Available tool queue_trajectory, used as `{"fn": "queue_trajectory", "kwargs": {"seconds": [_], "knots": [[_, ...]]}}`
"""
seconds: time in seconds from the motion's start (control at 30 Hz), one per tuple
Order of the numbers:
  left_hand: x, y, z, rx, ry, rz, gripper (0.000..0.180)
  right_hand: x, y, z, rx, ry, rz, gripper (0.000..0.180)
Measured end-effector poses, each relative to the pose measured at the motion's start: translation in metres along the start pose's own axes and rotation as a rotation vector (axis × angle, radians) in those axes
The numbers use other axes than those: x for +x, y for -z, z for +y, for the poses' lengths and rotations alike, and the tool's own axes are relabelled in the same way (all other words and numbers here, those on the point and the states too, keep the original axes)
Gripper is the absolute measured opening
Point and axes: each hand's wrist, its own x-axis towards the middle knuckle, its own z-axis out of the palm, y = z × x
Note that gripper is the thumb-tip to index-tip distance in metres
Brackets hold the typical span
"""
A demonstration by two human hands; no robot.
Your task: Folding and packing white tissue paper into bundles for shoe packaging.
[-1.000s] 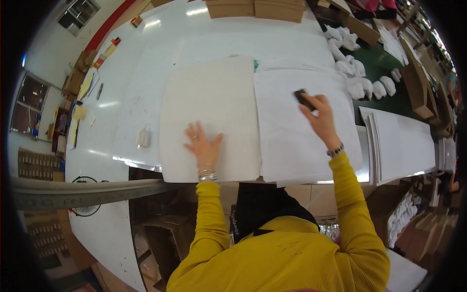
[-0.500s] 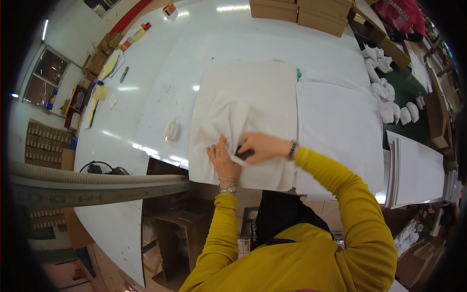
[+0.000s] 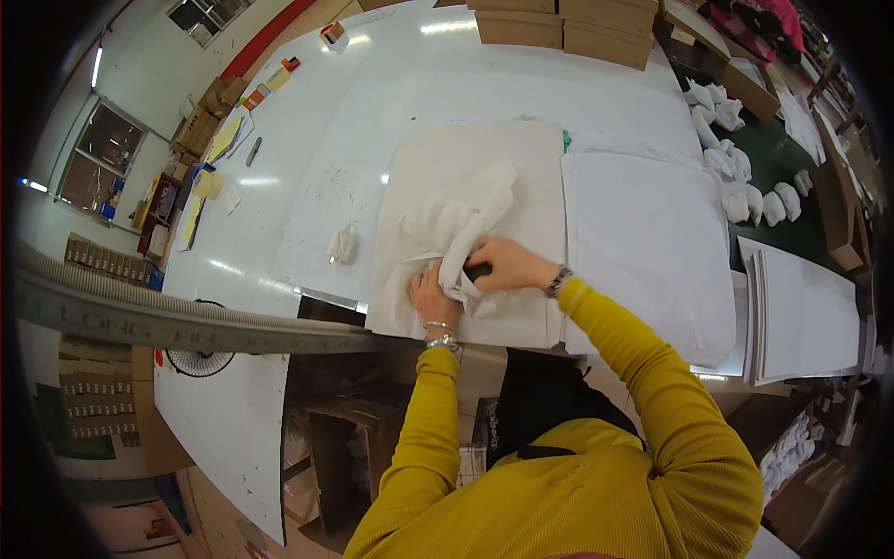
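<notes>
A stack of off-white paper sheets (image 3: pixel 537 177) lies at the table's near edge. Its top sheet is crumpled and gathered into a bundle (image 3: pixel 461 219), with one folded flap standing up. My left hand (image 3: pixel 435 300) is closed at the bundle's near left side, some fingertips hidden by the paper. From the right, my right hand (image 3: pixel 510 265) grips a small dark object (image 3: pixel 479 271) tucked into the paper. Most of that object is covered, so its kind cannot be made out.
A stack of white sheets (image 3: pixel 647 252) adjoins on the right. White wrapped bundles (image 3: pixel 745 200) lie on a green surface beyond it. Brown boxes (image 3: pixel 605 33) stand at the far edge. A grey pipe (image 3: pixel 214 326) crosses the left foreground, near a fan (image 3: pixel 200 359).
The top sheet has been pulled up and folded over into a tighter bundle. My left fingers, spread before, have drawn in against the paper. The whole view has shifted slightly.
</notes>
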Motion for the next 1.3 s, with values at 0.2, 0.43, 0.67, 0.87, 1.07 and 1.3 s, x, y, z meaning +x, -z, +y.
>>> {"fn": "queue_trajectory", "kwargs": {"seconds": [0.2, 0.43, 0.67, 0.87, 1.07, 1.3], "knots": [[-0.003, -0.015, -0.001, -1.139, 0.472, 0.113, 0.039, -0.076, 0.068, 0.013, 0.398, -0.406, 0.732, 0.037], [-0.034, -0.025, 0.020, -1.484, 0.326, -0.250, 0.044, -0.112, 0.070, -0.038, 0.714, -0.385, 0.652, 0.033], [-0.049, -0.036, 0.062, -1.814, 0.793, -0.837, 0.043, -0.181, 0.085, -0.055, 0.736, -0.374, 0.142, 0.021], [-0.020, -0.047, 0.096, -1.017, -0.149, -0.717, 0.040, -0.287, 0.123, -0.056, 0.439, -0.582, 0.437, 0.031], [0.050, -0.021, 0.247, -0.967, -0.351, -0.516, 0.081, -0.358, 0.111, -0.046, -0.251, -0.890, 0.675, 0.034], [0.031, -0.096, 0.317, -0.270, -0.900, -0.011, 0.050, -0.357, 0.061, -0.021, -0.580, -0.919, 0.679, 0.037]]}}
